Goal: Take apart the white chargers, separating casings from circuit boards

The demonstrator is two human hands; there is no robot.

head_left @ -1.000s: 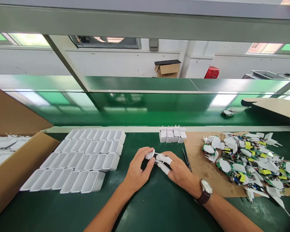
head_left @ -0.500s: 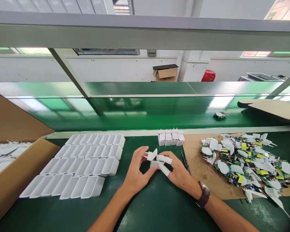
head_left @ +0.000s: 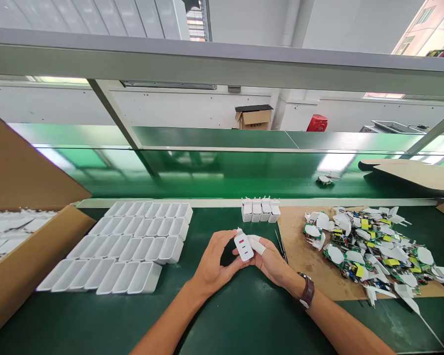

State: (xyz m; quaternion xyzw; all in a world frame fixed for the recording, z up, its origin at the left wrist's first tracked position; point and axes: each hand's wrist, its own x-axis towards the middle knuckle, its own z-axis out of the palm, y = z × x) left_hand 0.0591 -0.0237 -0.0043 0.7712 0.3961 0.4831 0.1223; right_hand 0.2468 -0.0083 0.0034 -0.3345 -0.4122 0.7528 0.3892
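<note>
Between both hands is a white USB charger (head_left: 243, 246), its port face with several slots, one of them red, turned up toward me. My left hand (head_left: 215, 259) grips it from the left with thumb and fingers. My right hand (head_left: 268, 257), with white covers on some fingers, closes on its right side. Rows of empty white plastic housings (head_left: 136, 268) stand to the left of my hands. Behind the hands, several white chargers with plug pins (head_left: 261, 211) stand in a short row. Tweezers (head_left: 281, 244) lie just right of my right hand.
Many circuit boards with white parts (head_left: 370, 246) are heaped on a cardboard sheet (head_left: 299, 256) at right. An open carton (head_left: 55, 241) of white pieces is at far left. One board (head_left: 324, 180) lies on the green conveyor belt (head_left: 222, 177); a metal beam (head_left: 222, 59) crosses above.
The charger has been turned so its port face shows toward me, and its loose-looking white flap no longer sticks up. Both hands have closed in around it. The camera view has tilted slightly up.
</note>
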